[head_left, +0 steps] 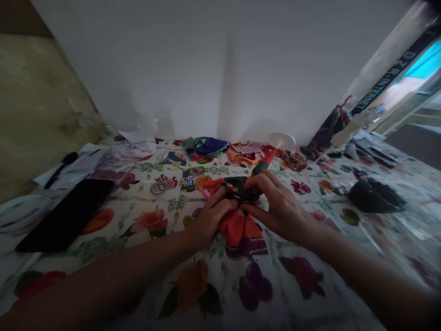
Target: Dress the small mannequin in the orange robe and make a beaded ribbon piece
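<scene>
Plain white wall (220,69) rising behind a tablecloth (151,294) printed with fruit and flowers, and along its far edge a heap of fabric scraps (206,147) in green, blue and orange. Near the middle of the cloth, a bundle of orange fabric (241,234) with a dark maroon border, its upper part gathered into a dark patterned piece (239,188) (pouch or plain fold, too dim to tell). Left hand (210,218) on the bundle's left side, fingers (223,207) curled and pinching the cloth. Right hand (279,207) on the opposite side, fingers (265,181) bent over the top of the dark piece, thumb (251,208) pressed in low, the bundle held between both hands. Off to the left, a black rectangular slab (65,216) lying flat beside loose papers (72,170); to the right, a dark fuzzy clump (374,195), well apart from the hands.
</scene>
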### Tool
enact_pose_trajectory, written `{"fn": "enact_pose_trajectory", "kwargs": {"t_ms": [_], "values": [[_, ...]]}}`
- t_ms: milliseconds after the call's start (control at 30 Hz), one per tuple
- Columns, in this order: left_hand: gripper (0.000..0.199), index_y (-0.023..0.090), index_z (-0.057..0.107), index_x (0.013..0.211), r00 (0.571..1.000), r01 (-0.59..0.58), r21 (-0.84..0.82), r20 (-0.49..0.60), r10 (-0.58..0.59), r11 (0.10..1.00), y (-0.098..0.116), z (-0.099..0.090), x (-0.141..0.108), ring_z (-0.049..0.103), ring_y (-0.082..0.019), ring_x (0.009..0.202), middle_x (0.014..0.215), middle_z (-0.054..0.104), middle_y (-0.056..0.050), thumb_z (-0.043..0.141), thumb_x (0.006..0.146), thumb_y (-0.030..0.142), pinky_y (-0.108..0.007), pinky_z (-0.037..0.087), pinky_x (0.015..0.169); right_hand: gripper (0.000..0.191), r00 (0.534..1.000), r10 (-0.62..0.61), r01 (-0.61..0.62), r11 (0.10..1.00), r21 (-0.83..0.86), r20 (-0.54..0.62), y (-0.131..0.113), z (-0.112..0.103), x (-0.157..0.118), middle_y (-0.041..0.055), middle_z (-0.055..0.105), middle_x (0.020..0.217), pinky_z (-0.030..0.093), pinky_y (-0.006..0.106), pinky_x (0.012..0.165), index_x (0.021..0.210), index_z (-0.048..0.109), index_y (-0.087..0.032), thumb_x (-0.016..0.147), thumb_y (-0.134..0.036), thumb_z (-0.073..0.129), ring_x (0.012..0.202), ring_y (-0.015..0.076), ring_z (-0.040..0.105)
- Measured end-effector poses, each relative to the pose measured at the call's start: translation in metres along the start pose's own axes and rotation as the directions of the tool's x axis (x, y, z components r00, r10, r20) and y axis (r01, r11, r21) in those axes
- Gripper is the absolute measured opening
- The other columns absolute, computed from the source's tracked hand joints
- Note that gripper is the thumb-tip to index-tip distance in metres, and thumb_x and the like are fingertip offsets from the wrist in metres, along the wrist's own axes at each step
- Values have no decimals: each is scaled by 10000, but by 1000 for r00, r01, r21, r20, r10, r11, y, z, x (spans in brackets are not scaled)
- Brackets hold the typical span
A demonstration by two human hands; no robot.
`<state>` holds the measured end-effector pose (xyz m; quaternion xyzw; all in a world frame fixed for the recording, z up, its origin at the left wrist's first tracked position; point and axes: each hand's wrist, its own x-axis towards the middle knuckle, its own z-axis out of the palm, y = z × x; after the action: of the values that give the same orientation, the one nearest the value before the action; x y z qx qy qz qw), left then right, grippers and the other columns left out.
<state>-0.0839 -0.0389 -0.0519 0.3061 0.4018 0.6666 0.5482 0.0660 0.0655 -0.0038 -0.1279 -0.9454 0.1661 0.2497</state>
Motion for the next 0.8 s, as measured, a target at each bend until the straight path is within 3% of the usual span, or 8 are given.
{"fn": "enact_pose_trajectory", "kwargs": {"t_ms": [233,500,800], "values": [[320,207,667,1075,999,-28,78,48,25,997,1,1,1,592,-152,876,987,673,-20,770,776,255,-252,468,789,254,996,80,-82,994,67,41,-3,-7,5,32,536,953,451,325,743,976,512,-193,814,-113,690,846,177,517],[211,217,701,966,996,75,-110,-43,-80,991,2,4,0,603,-122,772,870,681,13,774,773,258,-224,476,732,236,1000,22,-22,997,73,-11,2,-9,1,43,546,993,463,327,776,992,516,-202,862,-229,711,917,193,531],[169,236,708,943,994,73,-87,-70,-80,994,1,3,2,601,-140,776,901,690,-4,740,778,253,-230,464,684,139,998,-41,42,998,36,-36,4,-10,-2,40,546,957,461,351,777,969,551,-205,897,-217,670,889,194,535]]}}
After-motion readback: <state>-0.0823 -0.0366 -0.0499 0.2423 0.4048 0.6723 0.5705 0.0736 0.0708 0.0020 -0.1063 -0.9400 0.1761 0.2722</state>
